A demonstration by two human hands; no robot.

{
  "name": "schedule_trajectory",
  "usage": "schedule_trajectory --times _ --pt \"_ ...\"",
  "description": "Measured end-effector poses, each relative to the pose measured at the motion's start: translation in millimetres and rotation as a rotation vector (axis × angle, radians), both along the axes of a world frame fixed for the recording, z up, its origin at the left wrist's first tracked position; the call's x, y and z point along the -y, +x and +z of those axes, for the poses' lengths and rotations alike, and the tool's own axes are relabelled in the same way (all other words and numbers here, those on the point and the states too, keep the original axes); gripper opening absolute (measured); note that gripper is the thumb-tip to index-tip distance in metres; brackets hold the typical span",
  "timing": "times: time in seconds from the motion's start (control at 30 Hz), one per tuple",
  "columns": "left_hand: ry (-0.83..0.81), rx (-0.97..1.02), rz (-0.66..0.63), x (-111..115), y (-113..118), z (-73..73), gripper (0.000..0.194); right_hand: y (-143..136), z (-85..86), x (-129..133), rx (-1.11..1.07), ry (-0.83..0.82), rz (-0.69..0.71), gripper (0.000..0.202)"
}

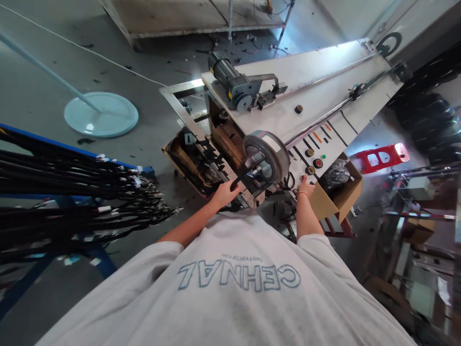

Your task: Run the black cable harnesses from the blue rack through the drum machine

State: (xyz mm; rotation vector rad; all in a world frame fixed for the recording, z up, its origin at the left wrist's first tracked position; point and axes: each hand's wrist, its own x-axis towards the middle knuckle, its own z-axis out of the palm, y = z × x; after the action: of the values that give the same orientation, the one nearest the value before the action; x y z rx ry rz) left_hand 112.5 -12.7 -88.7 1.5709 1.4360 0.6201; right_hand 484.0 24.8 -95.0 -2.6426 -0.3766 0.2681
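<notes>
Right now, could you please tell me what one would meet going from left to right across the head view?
Black cables, left hand, grey roll, right hand, cardboard box, red perforated piece.

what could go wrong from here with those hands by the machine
The left hand holds a dark strip close to the round reel; if the reel turned, the strip might snag or pull the hand in.

The right hand is beside the red button, so an accidental press is possible.

The right forearm is next to the open cardboard box and might bump it.
</notes>
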Motion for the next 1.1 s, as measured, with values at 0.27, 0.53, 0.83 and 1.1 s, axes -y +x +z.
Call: schedule_trajectory --times 0.27,0.53,0.83,1.1 --pt "-0.047 -0.277 -0.083 21 -37 -29.7 0.035 0 2.4 0 -0.005 0.036 0.013 0.071" --pt "-0.081 -0.351 0.018 61 -81 -30.9 0.04 0 2.8 -1 0.002 0.024 0.001 0.072" --pt "0.053 -0.339 0.087 45 -67 1.7 0.045 2 1.1 -3 -0.002 0.013 0.0 0.076" --pt "0.125 -0.23 0.069 15 -35 10.3 0.043 1 1.4 0 0.002 0.021 0.005 0.075"
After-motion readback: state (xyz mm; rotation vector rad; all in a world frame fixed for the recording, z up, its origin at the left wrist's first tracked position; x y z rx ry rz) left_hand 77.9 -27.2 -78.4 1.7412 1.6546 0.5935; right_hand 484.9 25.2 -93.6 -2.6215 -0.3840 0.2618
